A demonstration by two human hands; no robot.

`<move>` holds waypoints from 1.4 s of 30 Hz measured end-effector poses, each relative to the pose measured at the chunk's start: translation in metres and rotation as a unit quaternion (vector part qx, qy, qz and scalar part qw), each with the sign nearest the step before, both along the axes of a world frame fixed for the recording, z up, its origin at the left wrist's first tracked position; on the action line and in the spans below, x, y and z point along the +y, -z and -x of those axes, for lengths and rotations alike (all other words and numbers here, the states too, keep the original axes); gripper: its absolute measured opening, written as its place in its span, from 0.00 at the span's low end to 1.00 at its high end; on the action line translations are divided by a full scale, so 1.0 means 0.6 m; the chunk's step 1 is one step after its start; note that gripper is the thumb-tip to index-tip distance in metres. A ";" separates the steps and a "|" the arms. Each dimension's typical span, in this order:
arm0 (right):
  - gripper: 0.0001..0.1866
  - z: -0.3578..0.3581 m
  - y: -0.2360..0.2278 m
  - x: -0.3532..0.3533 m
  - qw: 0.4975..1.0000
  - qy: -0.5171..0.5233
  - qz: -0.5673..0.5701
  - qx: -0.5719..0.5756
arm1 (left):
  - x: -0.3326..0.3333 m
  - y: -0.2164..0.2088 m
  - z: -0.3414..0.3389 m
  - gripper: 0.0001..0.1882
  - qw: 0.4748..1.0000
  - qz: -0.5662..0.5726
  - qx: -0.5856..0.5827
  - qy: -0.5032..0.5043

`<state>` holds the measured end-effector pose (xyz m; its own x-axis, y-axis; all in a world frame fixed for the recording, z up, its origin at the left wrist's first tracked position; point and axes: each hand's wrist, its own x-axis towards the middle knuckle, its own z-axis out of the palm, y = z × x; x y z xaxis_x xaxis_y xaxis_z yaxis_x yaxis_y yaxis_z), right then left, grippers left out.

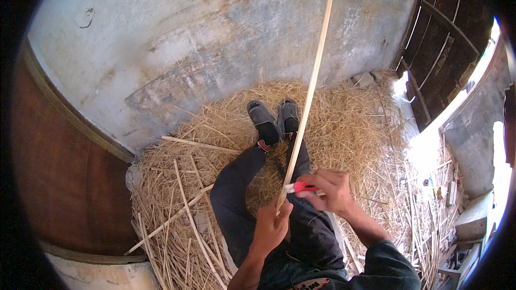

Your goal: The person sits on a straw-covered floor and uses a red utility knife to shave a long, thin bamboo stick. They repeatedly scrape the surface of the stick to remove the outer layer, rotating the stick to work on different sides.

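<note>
A long pale strip of split wood or bamboo [313, 75] rises from my lap past the top of the view, leaning slightly right. My left hand [271, 227] is closed round its lower end, thumb along the strip. Just above it, my right hand [330, 188] grips a red-handled cutter knife [305, 186]. The knife's pale front end meets the strip at its edge; the blade itself is too small and blurred to make out. Both hands are over my dark trousers.
Straw-like shavings [344, 123] cover the floor round my feet. Loose strips [185, 204] lie to the left, more [422, 220] to the right. A stained wall [215, 32] stands ahead, a brown panel [70, 166] at left, and a dark plank door [441, 37] at upper right.
</note>
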<state>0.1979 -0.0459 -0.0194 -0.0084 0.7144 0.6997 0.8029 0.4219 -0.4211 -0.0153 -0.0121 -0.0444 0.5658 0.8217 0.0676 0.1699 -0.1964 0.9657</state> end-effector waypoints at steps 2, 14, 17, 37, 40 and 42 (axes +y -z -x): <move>0.18 0.017 0.001 -0.002 1.000 0.002 0.004 -0.022 | -0.002 -0.014 -0.011 0.18 1.000 -0.018 -0.007 -0.015; 0.17 0.006 -0.022 0.003 0.998 0.059 -0.016 -0.026 | -0.004 -0.043 -0.017 0.20 0.990 -0.100 0.095 -0.040; 0.16 -0.002 -0.028 0.012 0.998 0.061 -0.021 -0.015 | -0.004 -0.035 -0.013 0.19 0.989 -0.098 0.108 -0.035; 0.25 -0.428 -0.015 0.146 0.889 0.397 -0.048 0.222 | -0.082 0.114 0.123 0.28 0.971 0.005 0.232 0.062; 0.28 -0.473 0.030 0.144 0.894 0.361 0.048 0.262 | -0.075 0.168 0.152 0.28 0.986 0.073 0.140 0.059; 0.27 -0.459 0.095 0.116 0.909 0.346 0.159 0.169 | -0.056 0.171 0.149 0.29 0.973 0.209 0.022 0.090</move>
<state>0.4734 0.0235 -0.0761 0.6964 0.6340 0.3362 0.6321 -0.3203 -0.7056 -0.1045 -0.0455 -0.1473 0.6984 0.6590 -0.2792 0.2116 0.1826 0.9602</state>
